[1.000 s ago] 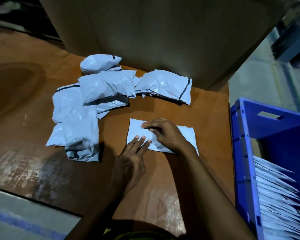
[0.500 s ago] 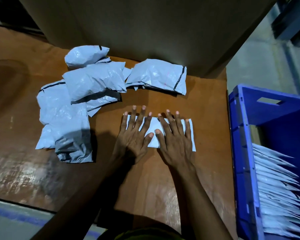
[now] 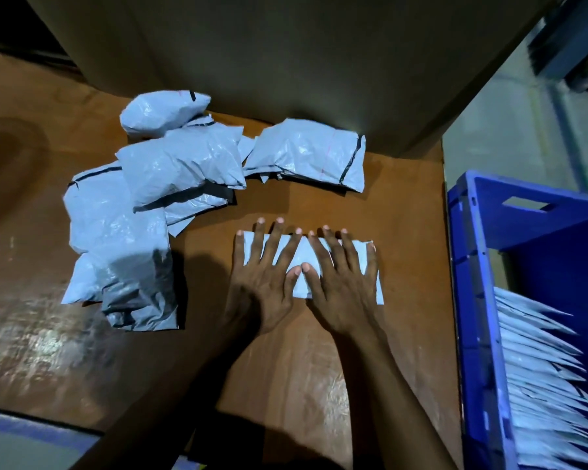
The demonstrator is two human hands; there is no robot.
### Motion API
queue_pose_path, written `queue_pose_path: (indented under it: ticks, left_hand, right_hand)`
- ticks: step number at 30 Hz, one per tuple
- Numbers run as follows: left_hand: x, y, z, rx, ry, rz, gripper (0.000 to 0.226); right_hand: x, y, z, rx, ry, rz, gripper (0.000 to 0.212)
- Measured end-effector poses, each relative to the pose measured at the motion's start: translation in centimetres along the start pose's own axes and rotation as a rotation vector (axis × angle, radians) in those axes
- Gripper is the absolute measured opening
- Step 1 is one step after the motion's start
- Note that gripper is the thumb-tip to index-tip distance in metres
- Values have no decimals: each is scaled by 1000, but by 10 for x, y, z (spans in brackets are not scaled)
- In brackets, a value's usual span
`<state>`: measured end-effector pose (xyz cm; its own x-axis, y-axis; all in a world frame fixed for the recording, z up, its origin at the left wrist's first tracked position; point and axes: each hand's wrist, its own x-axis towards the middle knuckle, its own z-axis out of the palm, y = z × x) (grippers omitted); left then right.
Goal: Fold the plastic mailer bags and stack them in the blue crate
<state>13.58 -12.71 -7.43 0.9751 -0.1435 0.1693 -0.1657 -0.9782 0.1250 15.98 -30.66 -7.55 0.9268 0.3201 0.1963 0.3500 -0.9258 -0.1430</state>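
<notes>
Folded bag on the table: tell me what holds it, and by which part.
Nothing grips it. The left hand and right hand lie flat, fingers straight, pressing the top face of the folded bag.

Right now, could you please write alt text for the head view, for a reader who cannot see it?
The left hand and right hand press flat on a folded mailer bag on a table. Grey mailer bags lie piled at left; a blue crate of folded bags stands at right.
</notes>
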Motion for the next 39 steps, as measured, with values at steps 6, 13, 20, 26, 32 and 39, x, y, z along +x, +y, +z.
queue_pose_path:
  ticks: [6,13,20,26,32,39]
  left_hand:
    - [2,-2,-10,-71,-169,3,64]
    - [32,-15,-61,-277,-315,-23,98]
    - [45,4,-100,-179,233,112,38]
    - [0,19,-54,-289,317,131,38]
    - [-19,25,-33,-336,159,92,46]
    - [9,49,-25,-299,191,120,42]
  right_hand:
    - [1,-4,-10,-7,-121,19,60]
    - [21,27,-62,464,-306,91,78]
    - [39,45,-130,373,30,35,40]
    - [-15,54,-83,231,228,8,28]
    - [-41,41,-54,384,189,109,20]
    - [-43,7,-28,243,355,286,11]
